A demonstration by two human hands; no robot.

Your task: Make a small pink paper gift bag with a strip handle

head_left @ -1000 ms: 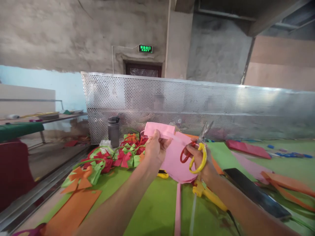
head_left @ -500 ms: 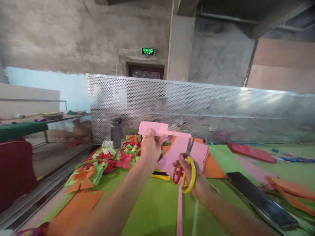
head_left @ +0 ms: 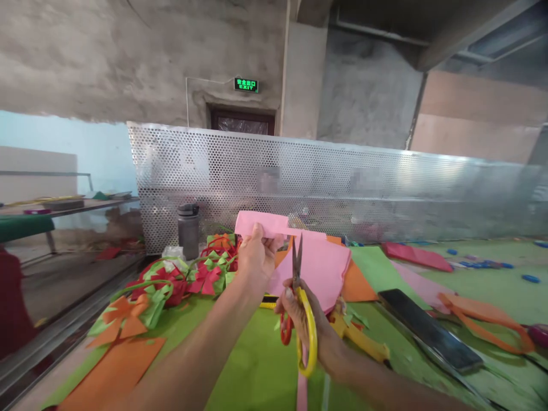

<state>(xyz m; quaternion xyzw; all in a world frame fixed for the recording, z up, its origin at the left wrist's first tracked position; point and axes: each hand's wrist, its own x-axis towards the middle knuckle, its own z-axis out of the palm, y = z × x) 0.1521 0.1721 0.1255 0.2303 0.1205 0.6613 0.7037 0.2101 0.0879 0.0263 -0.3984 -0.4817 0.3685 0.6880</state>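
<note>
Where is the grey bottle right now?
The grey bottle stands upright at the far left of the green table, against the perforated metal screen, just behind the pile of red and green paper bows.

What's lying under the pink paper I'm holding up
Below the pink paper, an orange sheet lies on the green table, with a yellow tool beside it. Whatever lies directly behind the paper is covered.

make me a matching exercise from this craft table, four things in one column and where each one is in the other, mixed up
Things:
1. scissors
2. pink paper
3. grey bottle
4. black phone

Places:
A. flat on the green table, right side
B. in the right hand
C. upright by the perforated metal screen
D. pinched at its top in the left hand

Pairs: 1-B, 2-D, 3-C, 4-A
</note>
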